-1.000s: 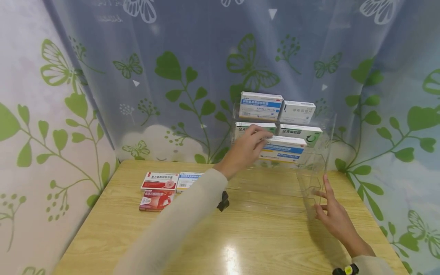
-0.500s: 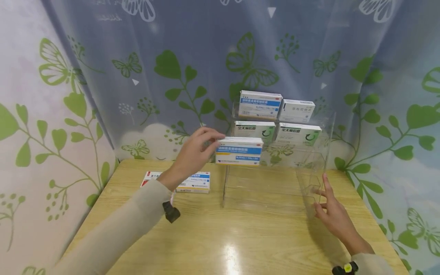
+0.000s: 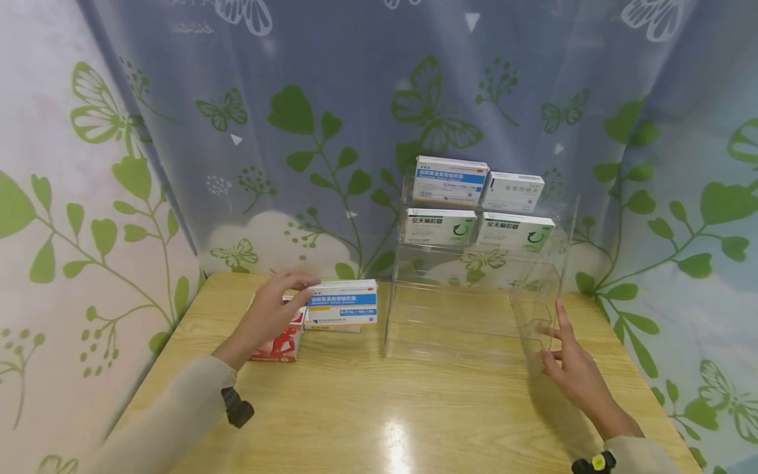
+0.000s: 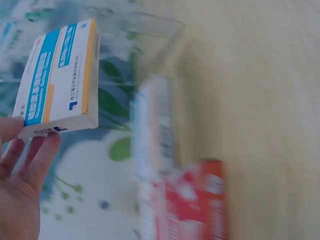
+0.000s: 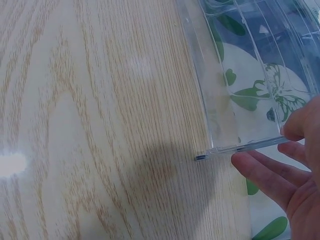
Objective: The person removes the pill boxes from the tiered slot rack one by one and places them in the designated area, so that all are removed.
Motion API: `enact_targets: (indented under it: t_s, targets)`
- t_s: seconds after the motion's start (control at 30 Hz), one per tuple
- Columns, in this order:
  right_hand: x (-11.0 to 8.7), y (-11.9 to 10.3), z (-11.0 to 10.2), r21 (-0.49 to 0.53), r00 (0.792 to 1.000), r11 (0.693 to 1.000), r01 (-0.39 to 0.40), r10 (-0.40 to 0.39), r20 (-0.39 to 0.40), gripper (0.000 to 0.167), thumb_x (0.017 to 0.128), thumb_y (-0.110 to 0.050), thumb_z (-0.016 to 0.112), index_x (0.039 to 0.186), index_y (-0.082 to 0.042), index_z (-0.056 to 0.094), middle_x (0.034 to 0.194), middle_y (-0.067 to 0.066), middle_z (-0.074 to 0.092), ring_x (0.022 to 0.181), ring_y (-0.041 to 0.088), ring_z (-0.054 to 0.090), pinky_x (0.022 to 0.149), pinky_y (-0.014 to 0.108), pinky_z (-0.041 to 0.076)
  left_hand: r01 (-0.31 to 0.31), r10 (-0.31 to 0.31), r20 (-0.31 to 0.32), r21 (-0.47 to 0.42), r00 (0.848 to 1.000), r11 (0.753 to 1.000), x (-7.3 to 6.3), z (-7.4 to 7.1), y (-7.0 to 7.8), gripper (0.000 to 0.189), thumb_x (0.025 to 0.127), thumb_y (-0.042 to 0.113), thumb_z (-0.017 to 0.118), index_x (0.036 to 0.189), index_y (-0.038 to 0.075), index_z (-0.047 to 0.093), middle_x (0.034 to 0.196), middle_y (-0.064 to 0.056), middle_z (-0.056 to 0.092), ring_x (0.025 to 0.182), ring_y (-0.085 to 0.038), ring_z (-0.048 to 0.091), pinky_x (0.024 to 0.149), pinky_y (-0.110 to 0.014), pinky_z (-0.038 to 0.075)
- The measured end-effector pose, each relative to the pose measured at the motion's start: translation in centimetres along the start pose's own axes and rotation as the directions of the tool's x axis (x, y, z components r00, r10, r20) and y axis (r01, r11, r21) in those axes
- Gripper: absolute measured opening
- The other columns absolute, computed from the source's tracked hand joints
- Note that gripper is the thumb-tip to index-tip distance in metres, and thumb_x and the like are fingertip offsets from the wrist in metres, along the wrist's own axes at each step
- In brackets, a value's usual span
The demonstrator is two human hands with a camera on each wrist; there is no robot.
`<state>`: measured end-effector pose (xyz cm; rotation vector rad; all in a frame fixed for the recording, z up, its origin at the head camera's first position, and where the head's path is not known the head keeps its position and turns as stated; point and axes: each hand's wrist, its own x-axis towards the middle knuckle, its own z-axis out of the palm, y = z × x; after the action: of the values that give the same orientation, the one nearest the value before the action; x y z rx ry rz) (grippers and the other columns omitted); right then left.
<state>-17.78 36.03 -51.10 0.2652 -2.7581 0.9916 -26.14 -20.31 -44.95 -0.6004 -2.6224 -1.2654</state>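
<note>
My left hand (image 3: 269, 316) pinches a blue-and-white medicine box (image 3: 343, 303) by its left end; the left wrist view shows the thumb on the printed face of this medicine box (image 4: 60, 75) and fingers behind. It is held up over another blue-and-white box (image 3: 334, 328) on the table, which it mostly covers in the head view. Two red-and-white medicine boxes (image 3: 281, 347) lie beside and below the hand, partly hidden by it. At the right, my right hand (image 3: 577, 375) grips the side panel of a clear display rack (image 5: 250, 146), thumb on one face and fingers on the other.
Atop the rack stand a blue-and-white box (image 3: 450, 183) and a white box (image 3: 514, 193). One tier lower are two green-and-white boxes (image 3: 438, 228). The wooden table (image 3: 355, 408) meets a patterned curtain (image 3: 331, 99) behind the rack.
My left hand has carried the blue-and-white box from in front of the rack's middle tiers leftward and down, over the boxes on the table. My right hand has stayed at the rack's side.
</note>
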Motion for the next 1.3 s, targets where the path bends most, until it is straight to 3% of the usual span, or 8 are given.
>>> enact_targets:
  t_s: [0.17, 0.3, 0.67, 0.83, 1.1, 1.3]
  targets:
    - [-0.1, 0.1, 0.0, 0.010, 1.000, 1.000, 0.002, -0.002, 0.004, 0.108, 0.104, 0.009, 0.061, 0.175, -0.021, -0.014, 0.147, 0.046, 0.051, 0.094, 0.050, 0.079, 0.061, 0.020, 0.061, 0.028, -0.029, 0.043, 0.022, 0.999, 0.999, -1.6, 1.5, -3.2, 0.025, 0.110, 0.014, 0.068, 0.132, 0.015, 0.076, 0.137, -0.009, 0.070, 0.119, -0.029, 0.069, 0.097, -0.051, 0.062]
    - [0.1, 0.1, 0.0, 0.008, 1.000, 1.000, 0.005, -0.005, 0.001, 0.107, 0.104, 0.008, 0.062, 0.175, -0.020, -0.013, 0.147, 0.045, 0.052, 0.095, 0.049, 0.079, 0.061, 0.021, 0.061, 0.067, -0.070, 0.071, 0.039, 0.995, 0.997, -2.4, 2.5, -5.0, 0.023, 0.108, 0.011, 0.069, 0.129, 0.015, 0.077, 0.135, -0.009, 0.071, 0.119, -0.030, 0.071, 0.101, -0.053, 0.061]
    - [0.2, 0.2, -0.1, -0.007, 1.000, 1.000, 0.007, -0.007, -0.001, 0.108, 0.104, 0.007, 0.062, 0.175, -0.021, -0.014, 0.148, 0.044, 0.053, 0.094, 0.047, 0.079, 0.061, 0.021, 0.061, 0.147, -0.159, 0.135, 0.090, 0.978, 0.985, -2.8, 3.1, -6.7, 0.024, 0.108, 0.013, 0.070, 0.131, 0.015, 0.078, 0.139, -0.010, 0.073, 0.137, -0.037, 0.063, 0.118, -0.062, 0.050]
    - [0.1, 0.2, 0.0, 0.005, 1.000, 1.000, 0.001, -0.001, 0.007, 0.108, 0.104, 0.008, 0.061, 0.175, -0.022, -0.015, 0.148, 0.044, 0.052, 0.095, 0.049, 0.079, 0.062, 0.021, 0.061, 0.100, -0.124, 0.137, 0.166, 0.983, 0.981, -2.8, 3.2, -7.3, 0.023, 0.108, 0.013, 0.069, 0.129, 0.015, 0.079, 0.138, -0.012, 0.074, 0.138, -0.041, 0.058, 0.120, -0.066, 0.045]
    - [0.1, 0.0, -0.1, -0.008, 1.000, 1.000, 0.000, 0.000, -0.001, 0.106, 0.104, 0.007, 0.061, 0.175, -0.020, -0.013, 0.148, 0.044, 0.052, 0.095, 0.048, 0.079, 0.061, 0.021, 0.061, 0.042, -0.066, 0.107, 0.210, 0.992, 0.977, -3.3, 3.8, -8.2, 0.023, 0.107, 0.010, 0.070, 0.128, 0.013, 0.079, 0.135, -0.010, 0.075, 0.136, -0.038, 0.059, 0.120, -0.064, 0.045]
    - [0.1, 0.0, -0.1, -0.006, 1.000, 1.000, -0.001, 0.001, -0.003, 0.106, 0.104, 0.007, 0.061, 0.175, -0.021, -0.013, 0.148, 0.044, 0.052, 0.095, 0.048, 0.079, 0.062, 0.020, 0.061, -0.076, 0.021, 0.197, 0.276, 0.980, 0.958, -4.2, 3.6, -8.6, 0.029, 0.104, 0.018, 0.076, 0.132, 0.014, 0.078, 0.143, -0.009, 0.070, 0.146, -0.040, 0.050, 0.124, -0.065, 0.041]
